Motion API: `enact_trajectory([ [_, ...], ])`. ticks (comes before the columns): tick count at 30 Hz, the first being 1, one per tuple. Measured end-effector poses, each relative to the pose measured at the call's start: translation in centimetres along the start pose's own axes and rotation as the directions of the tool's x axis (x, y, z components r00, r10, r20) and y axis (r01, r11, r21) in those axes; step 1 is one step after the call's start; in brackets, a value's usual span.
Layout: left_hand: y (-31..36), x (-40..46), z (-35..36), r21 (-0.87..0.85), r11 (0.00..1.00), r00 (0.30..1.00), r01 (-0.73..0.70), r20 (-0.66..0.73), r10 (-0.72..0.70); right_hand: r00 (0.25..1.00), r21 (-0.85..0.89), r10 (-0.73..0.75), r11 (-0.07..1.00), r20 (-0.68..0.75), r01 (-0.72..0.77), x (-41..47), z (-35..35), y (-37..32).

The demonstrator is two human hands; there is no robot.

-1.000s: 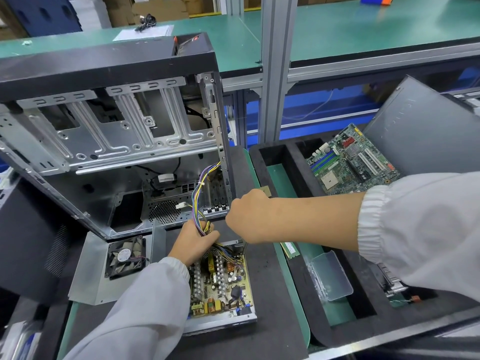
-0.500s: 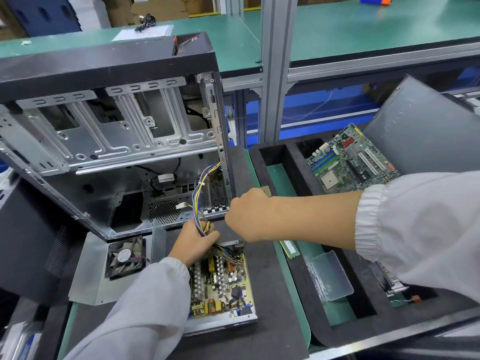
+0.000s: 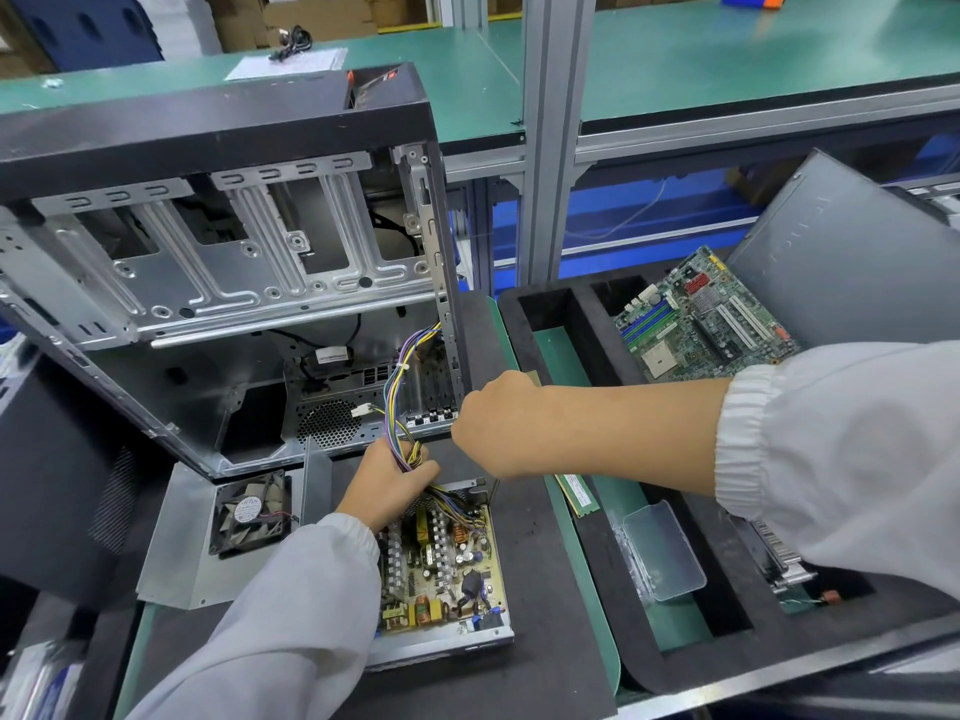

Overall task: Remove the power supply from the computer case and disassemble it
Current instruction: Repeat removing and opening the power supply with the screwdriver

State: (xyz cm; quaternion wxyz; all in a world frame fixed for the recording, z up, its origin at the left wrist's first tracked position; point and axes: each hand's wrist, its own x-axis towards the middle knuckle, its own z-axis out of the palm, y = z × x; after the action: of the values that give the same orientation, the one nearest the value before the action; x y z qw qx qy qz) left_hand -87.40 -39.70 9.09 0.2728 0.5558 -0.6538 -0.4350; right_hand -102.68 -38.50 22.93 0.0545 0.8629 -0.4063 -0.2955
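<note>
Disassembly station observed with the power supply [image 3: 441,569] already out of the computer case [image 3: 223,283] and lying flat on the dark mat [image 3: 540,589] of the counter, just in front of the case's open side. Its cover is off; the circuit board with coils, capacitors and heat sinks faces up inside the metal tray.

Left hand [image 3: 389,480]: grip clamped around the bundle of coloured wires [image 3: 397,392] right where it leaves the far end of the power supply. The bundle runs up from the fist into the case interior, where a white connector [image 3: 362,410] hangs beside it.

Right hand [image 3: 493,423]: fingers curled into a fist at the near right corner of the case, above the far right corner of the power supply. A thin dark shaft [image 3: 493,491] shows below the fist, pointing down toward that corner; whether the hand holds it I cannot tell, as the fingers are turned away.

Case stands tilted, side panel off, bare drive-bay metal exposed. To the left of the power supply lies a grey metal cover [image 3: 182,553] with a black fan [image 3: 252,514] mounted in it.

To the right, a black foam tray [image 3: 587,324] holds a green motherboard [image 3: 701,324] in its far compartment, a clear plastic box [image 3: 662,550] nearer, and a memory stick [image 3: 576,491] on the green strip beside it. A grey panel [image 3: 852,272] leans behind the motherboard.
</note>
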Motion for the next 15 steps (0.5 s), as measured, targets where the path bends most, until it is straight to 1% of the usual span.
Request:
enact_trajectory([
  [3,-0.21,0.03,-0.03,-0.009,1.000,1.000,0.014,0.006,-0.014,1.000,0.009,0.001,1.000,0.021,-0.002,-0.04,-0.04,-0.06],
  [15,-0.36,0.10,0.04,0.008,0.999,0.999,0.041,-0.015,-0.041,1.000,0.034,0.002,0.999,-0.024,-0.001,0.18,0.55,-0.36],
])
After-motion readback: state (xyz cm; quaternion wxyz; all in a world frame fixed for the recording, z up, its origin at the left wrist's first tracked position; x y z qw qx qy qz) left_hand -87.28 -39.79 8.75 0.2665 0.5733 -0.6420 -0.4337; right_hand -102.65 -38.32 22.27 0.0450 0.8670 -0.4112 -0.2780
